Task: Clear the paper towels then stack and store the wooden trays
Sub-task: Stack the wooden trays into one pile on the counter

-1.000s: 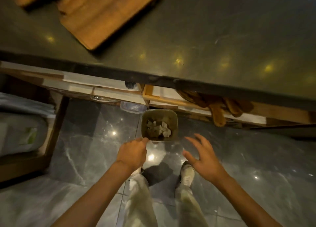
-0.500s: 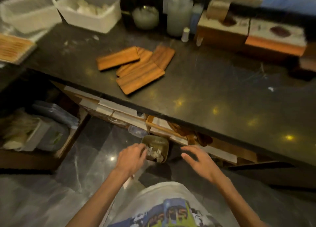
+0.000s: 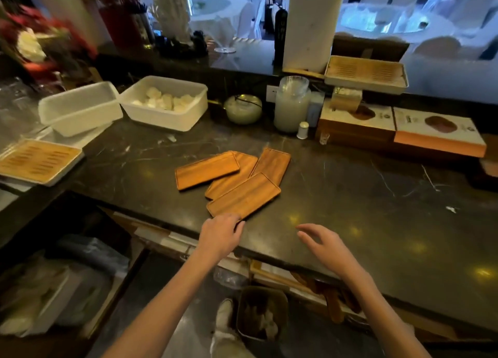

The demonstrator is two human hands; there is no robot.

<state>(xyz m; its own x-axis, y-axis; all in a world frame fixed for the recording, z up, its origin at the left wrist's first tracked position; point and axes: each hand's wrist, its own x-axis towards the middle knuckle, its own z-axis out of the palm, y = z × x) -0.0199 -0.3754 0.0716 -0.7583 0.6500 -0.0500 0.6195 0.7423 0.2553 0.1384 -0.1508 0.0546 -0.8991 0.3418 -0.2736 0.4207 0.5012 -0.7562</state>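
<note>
Your left hand [image 3: 219, 236] meets the near corner of the nearest of four wooden trays [image 3: 244, 196], fanned loose on the dark surface [image 3: 363, 196]. Its fingers are hidden, so the grip is unclear. Your right hand [image 3: 328, 245] hovers spread and empty. Crumpled paper towels [image 3: 265, 321] lie in the floor bin [image 3: 246, 301]. Stacking and storing remain, and the storage spot is unseen.

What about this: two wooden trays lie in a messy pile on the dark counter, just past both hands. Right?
Not two: the head view shows four wooden trays, lying in a messy pile on the dark counter, just past the left hand and the right hand.
</note>
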